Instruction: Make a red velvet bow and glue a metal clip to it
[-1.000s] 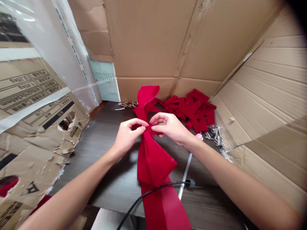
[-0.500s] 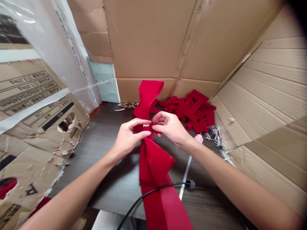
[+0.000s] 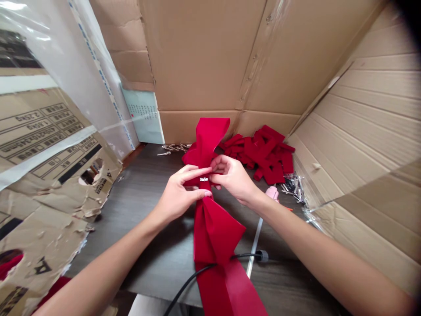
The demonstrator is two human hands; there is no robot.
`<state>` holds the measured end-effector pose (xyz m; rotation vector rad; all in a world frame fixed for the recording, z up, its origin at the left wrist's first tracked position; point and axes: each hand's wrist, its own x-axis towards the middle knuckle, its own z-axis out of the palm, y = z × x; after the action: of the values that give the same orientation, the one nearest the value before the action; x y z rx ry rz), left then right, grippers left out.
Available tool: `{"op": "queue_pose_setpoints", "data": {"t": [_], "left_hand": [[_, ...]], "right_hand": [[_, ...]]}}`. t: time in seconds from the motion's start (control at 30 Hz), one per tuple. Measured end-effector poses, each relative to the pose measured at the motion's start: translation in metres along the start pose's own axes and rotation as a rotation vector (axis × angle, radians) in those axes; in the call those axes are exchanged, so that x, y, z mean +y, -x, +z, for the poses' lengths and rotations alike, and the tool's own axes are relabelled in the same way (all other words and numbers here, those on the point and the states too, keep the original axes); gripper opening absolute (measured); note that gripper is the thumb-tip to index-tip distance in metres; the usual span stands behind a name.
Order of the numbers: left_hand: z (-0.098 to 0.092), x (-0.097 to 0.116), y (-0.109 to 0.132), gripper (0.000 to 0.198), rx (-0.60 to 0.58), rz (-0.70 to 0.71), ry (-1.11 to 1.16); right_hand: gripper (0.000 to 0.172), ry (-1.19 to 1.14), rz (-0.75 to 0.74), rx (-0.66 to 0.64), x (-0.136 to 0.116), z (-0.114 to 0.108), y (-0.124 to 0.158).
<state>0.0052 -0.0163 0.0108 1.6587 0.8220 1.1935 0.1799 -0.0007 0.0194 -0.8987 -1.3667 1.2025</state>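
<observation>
Your left hand (image 3: 179, 195) and your right hand (image 3: 233, 177) are together, both clamped on the gathered centre of the red velvet ribbon bow (image 3: 215, 232). The left thumb and fingers pinch the centre from its left side, and the right fingers close on it from its right side. A small silver metal clip (image 3: 204, 179) shows on the gathered centre, between the two hands.

The bow sits over the dark wood-grain tabletop (image 3: 141, 237), but you cannot tell whether it touches the surface. Its upper loop stands away from you, and its lower loop and long tail extend toward you. A black electrical cable (image 3: 187, 281) crosses the bow's tail.

Just beyond and to the right of the bow lies a heap of cut red velvet pieces (image 3: 265, 153). A cluster of silver metal clips (image 3: 292, 186) sits further right, and a smaller row of silver clips (image 3: 174, 148) lies beyond the bow to the left. Right of the bow are a pink handle (image 3: 272, 193) and a slim translucent white rod (image 3: 255, 245). A corrugated cardboard wall (image 3: 197, 57) stands beyond the bow, and torn printed cardboard (image 3: 42, 145) stands to its left.
</observation>
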Motion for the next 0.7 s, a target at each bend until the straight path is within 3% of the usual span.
{"op": "queue_pose_setpoints", "data": {"t": [0.37,0.7], "left_hand": [[-0.0015,0.0028,-0.0025,0.036,0.048,0.022,-0.078],[-0.0017,0.0032,-0.0006,0.047,0.04,-0.022,-0.094]], "right_hand": [[0.026,-0.002,0.04,-0.055,-0.001,-0.0037,0.0003],[0.034,0.001,0.102,-0.045,-0.0017,-0.0052,0.0005]]}}
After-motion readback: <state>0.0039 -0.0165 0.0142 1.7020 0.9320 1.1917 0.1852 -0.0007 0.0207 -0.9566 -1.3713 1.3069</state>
